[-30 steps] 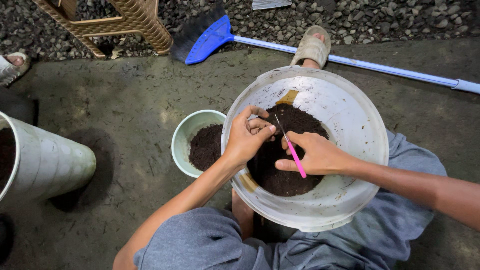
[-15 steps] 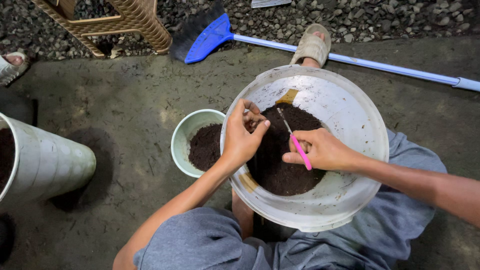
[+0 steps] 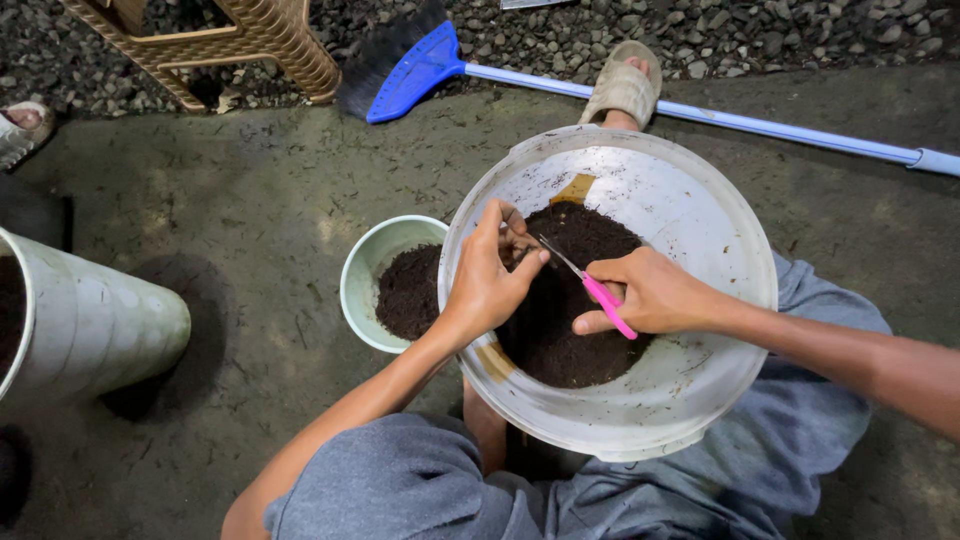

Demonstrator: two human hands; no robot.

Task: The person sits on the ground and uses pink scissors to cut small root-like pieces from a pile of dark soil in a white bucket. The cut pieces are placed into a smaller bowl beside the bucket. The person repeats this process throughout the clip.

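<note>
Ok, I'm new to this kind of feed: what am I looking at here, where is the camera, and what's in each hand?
There is no machine: these are a person's two bare hands, filmed by one camera worn on the head and looking straight down.

The person sits on a concrete floor with a large white bucket of dark soil between the knees. The right hand holds small pink-handled scissors, blades pointing toward the left hand, which pinches something small over the soil; it is too small to tell what.

Beside the bucket stands a smaller pale green pot with soil. Farther off lie a blue broom, a white container on its side, and a woven brown stool on gravel.
</note>
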